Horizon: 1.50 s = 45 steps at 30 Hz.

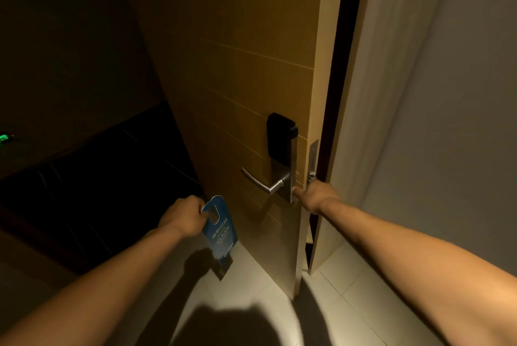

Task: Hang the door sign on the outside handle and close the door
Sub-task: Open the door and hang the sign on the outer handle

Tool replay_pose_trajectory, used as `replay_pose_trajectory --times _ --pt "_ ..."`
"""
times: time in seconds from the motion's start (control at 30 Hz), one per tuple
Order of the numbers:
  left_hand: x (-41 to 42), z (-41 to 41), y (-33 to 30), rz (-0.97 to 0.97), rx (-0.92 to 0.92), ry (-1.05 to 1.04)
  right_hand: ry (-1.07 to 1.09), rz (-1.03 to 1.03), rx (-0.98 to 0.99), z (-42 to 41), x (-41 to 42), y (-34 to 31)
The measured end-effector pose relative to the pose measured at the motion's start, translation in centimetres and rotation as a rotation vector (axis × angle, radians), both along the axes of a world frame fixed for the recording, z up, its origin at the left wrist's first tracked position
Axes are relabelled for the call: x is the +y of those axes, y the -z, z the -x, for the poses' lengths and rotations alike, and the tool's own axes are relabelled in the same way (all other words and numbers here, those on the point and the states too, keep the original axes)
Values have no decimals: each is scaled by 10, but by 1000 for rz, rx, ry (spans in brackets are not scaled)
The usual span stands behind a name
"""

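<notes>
Head view: the door [237, 71] stands ajar, its edge just clear of the frame [344, 149]; the gap between them is dark and shows nothing. The area left of the door is nearly black. The handle [261, 182] projects left from the lock plate [291, 169], with nothing hung on it. The right hand [314, 194] grips the door edge beside the plate; its fingertips are hidden behind the edge. The left hand [184, 215] is clenched on the top of the blue sign [221, 229], held below-left of the handle. Only "CLEAN" is legible; its lower end is in shadow.
</notes>
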<state>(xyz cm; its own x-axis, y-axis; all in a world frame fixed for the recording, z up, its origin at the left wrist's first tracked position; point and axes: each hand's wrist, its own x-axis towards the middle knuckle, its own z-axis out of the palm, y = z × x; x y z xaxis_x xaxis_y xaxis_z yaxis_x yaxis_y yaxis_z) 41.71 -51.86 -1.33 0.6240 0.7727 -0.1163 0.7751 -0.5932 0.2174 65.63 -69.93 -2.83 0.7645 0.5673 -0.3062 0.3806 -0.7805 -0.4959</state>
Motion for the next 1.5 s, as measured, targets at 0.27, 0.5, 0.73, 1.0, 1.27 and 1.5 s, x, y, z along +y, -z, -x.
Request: replay_pose_trajectory --times 0.27,0.5,0.73,1.0,1.27,1.5 --pt "32 -24 -15 79 -107 158 -152 -91 -64 47 37 -28" --pt "70 -28 -31 106 -92 293 -173 -48 -174 70 62 -44" --pt "111 -53 -3 161 -84 326 -180 -34 -287 87 67 -24" --pt "118 -114 18 170 -182 394 -72 -47 -262 81 52 16" --pt "93 -130 32 151 -193 441 7 -115 -199 88 27 39" --pt "97 -124 30 101 -210 404 29 -119 -196 86 38 31"
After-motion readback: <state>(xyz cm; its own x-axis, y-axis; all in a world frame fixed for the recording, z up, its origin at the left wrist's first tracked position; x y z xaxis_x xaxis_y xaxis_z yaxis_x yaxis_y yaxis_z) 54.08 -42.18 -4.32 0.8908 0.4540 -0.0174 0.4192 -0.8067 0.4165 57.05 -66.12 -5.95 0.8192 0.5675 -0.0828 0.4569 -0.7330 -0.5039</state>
